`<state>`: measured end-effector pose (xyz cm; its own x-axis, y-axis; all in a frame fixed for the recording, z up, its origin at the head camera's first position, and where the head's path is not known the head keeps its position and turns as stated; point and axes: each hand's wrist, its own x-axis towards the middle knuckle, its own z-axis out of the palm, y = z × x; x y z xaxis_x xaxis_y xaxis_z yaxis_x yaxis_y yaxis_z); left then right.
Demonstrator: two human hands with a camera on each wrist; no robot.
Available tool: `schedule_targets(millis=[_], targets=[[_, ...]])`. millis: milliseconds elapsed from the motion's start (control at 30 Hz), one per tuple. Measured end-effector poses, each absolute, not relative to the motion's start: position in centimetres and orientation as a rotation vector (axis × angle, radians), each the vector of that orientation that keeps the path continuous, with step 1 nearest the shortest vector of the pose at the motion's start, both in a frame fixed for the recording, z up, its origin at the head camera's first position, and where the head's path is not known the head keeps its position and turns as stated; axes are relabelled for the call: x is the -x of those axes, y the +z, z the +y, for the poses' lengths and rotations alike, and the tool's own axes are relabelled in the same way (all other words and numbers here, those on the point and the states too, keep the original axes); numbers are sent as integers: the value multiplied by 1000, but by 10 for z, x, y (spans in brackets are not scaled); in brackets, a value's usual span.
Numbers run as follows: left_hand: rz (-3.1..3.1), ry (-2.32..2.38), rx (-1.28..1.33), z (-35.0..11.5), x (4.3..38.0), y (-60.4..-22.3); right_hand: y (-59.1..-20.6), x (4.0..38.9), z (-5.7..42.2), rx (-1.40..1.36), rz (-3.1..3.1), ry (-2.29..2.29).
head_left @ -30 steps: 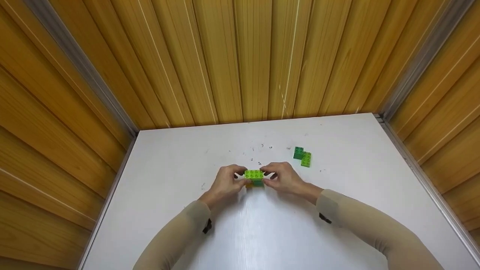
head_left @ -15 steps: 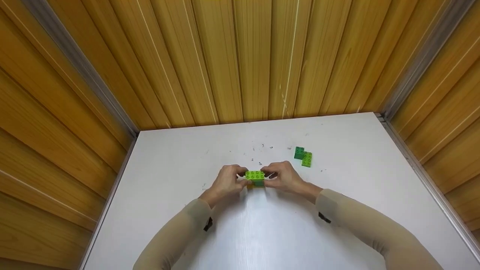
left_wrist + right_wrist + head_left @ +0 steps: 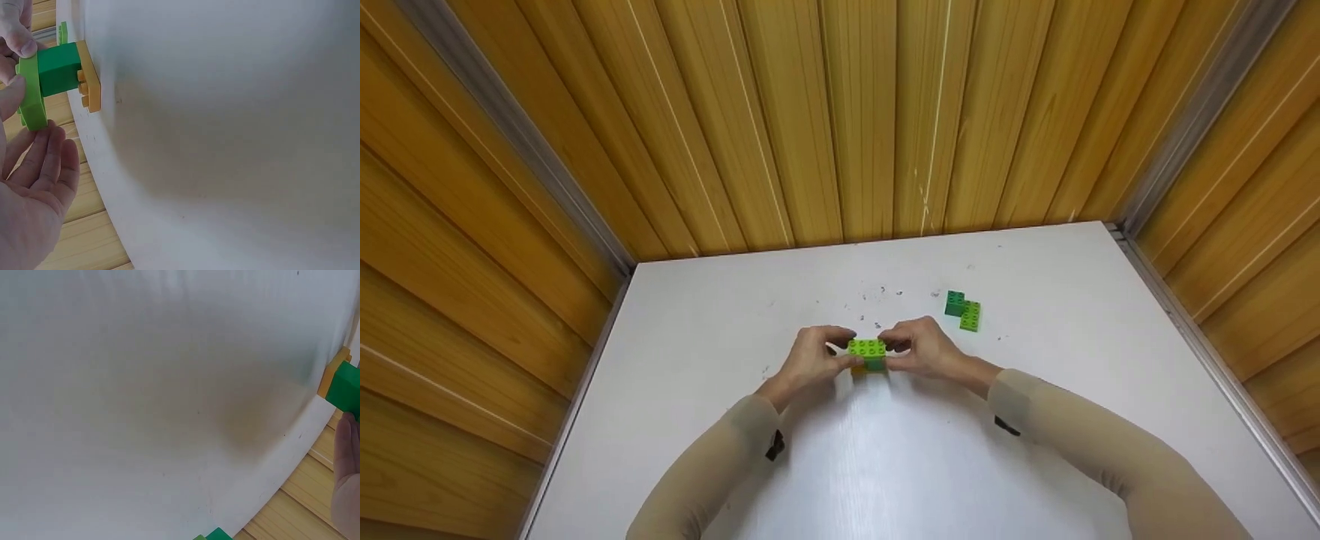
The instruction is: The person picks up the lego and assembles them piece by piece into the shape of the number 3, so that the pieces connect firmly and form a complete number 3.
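A small stack of building bricks stands upright on the white table (image 3: 720, 450). Its top is a light green studded plate (image 3: 868, 346) (image 3: 34, 93), on a darker green brick (image 3: 876, 364) (image 3: 59, 68) (image 3: 344, 387), with an orange-yellow plate (image 3: 91, 81) (image 3: 332, 377) at the bottom. My left hand (image 3: 812, 358) pinches the light green plate's left end, thumb on the near side. At the right end my right hand (image 3: 926, 349) pinches the same plate between thumb and fingers. The far-side fingertips are partly hidden in the head view.
Right of the stack, farther back, lie a dark green brick (image 3: 955, 303) and a light green brick (image 3: 970, 316), side by side and touching. Small dark marks speckle the table beyond the hands. Yellow wood-look panels (image 3: 855, 120) wall the back and sides.
Hands and stack keep nearly the same place; the fingers shift slightly on the light green plate. The whole head view drifts a little. The two bricks at the right stay put.
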<state>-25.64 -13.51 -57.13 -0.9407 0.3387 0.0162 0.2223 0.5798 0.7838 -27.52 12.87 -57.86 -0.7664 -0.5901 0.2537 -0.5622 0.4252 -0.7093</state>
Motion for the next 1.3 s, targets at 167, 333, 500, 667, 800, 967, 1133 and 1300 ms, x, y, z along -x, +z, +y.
schedule_targets(millis=[167, 333, 500, 667, 800, 967, 1133, 1300], targets=[[2671, 1321, -490, -132, 257, -572, -574, 276, 129, 998, 2591, -1273], [2699, 1310, -518, -131, 258, -572, -572, 277, 128, 969, 2558, -1302], [2722, 1275, -576, -132, 259, -569, -570, 278, 127, 975, 2540, -1277], [2749, 1222, -595, -134, 260, -568, -565, 280, 129, 943, 2516, -1214], [2742, 1204, -591, -132, 260, -567, -562, 282, 138, 892, 2512, -1215], [2726, 1204, -572, -130, 261, -564, -561, 284, 150, 870, 2536, -1240], [2722, 1203, -566, -130, 262, -564, -560, 286, 158, 875, 2535, -1292], [2720, 1195, -584, -130, 261, -566, -560, 287, 168, 834, 2579, -1310]])
